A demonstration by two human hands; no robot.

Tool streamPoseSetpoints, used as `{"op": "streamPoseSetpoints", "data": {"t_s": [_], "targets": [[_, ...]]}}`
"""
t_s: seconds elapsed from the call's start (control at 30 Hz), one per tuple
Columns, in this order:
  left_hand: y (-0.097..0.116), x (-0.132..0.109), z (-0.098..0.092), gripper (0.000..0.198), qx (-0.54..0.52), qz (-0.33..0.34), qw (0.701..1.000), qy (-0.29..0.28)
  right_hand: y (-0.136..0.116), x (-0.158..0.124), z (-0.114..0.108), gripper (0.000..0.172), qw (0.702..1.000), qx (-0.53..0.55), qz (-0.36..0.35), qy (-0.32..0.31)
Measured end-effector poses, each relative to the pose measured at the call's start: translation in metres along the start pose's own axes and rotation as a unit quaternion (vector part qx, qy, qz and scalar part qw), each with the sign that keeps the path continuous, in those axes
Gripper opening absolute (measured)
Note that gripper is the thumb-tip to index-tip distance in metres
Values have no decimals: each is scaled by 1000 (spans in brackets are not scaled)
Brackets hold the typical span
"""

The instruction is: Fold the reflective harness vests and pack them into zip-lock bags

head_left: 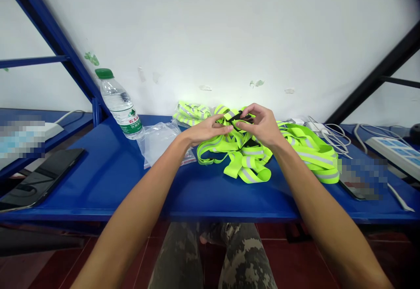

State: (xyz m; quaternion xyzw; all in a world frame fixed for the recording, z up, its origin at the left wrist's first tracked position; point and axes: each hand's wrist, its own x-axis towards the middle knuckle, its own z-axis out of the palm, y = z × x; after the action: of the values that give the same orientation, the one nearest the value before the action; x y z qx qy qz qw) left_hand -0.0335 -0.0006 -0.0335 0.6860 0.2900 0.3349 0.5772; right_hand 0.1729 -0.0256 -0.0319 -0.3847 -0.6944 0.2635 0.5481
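Over a tangle of fluorescent yellow-green straps with grey reflective stripes (252,162), both my hands are raised close together. Thumb and fingers of my left hand (208,129) close on a strap at its black buckle end. Across from it, my right hand (262,125) pinches the black buckle (236,116), whose exact shape is partly hidden by the fingers. Loops of strap hang below both hands onto the blue table (203,192). Beside my right forearm lies another heap of the same straps (315,155).
Clear plastic bags (160,138) lie left of the straps, and a bagged strap bundle (190,113) sits by the wall. A water bottle (121,105) stands at the back left. Phones (41,177) lie at both sides. White cables (337,138) and a power strip (397,149) are right.
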Motion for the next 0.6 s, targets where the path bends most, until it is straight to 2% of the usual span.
{"op": "streamPoseSetpoints", "data": {"t_s": [0.13, 0.2, 0.23, 0.3, 0.33, 0.37, 0.43, 0.5, 0.6], "targets": [[-2, 0, -5, 70, -93, -48, 994, -11, 2, 1, -6, 38, 989, 130, 67, 24], [-5, 3, -6, 73, -78, -26, 997, 13, 1, 1, -8, 42, 979, 176, 96, 32], [-7, 4, -7, 67, -43, -5, 999, 30, -1, 1, -8, 44, 975, 190, 112, 37], [-9, 8, -8, 48, 71, 55, 990, 107, -3, 0, -9, 47, 967, 206, 139, 45], [-9, 9, -8, 39, 134, 91, 973, 166, -3, 0, -9, 48, 965, 209, 149, 46], [-9, 10, -8, 32, 187, 127, 947, 230, -4, 0, -10, 49, 965, 210, 153, 43], [-6, 11, -8, 32, 235, 186, 893, 335, -5, -1, -10, 51, 966, 205, 154, 21], [0, 12, -10, 40, 214, 218, 878, 369, -6, -1, -11, 51, 967, 204, 151, -12], [13, 18, -17, 44, 146, 230, 894, 354, -12, 2, -14, 46, 964, 215, 149, -51]]}}
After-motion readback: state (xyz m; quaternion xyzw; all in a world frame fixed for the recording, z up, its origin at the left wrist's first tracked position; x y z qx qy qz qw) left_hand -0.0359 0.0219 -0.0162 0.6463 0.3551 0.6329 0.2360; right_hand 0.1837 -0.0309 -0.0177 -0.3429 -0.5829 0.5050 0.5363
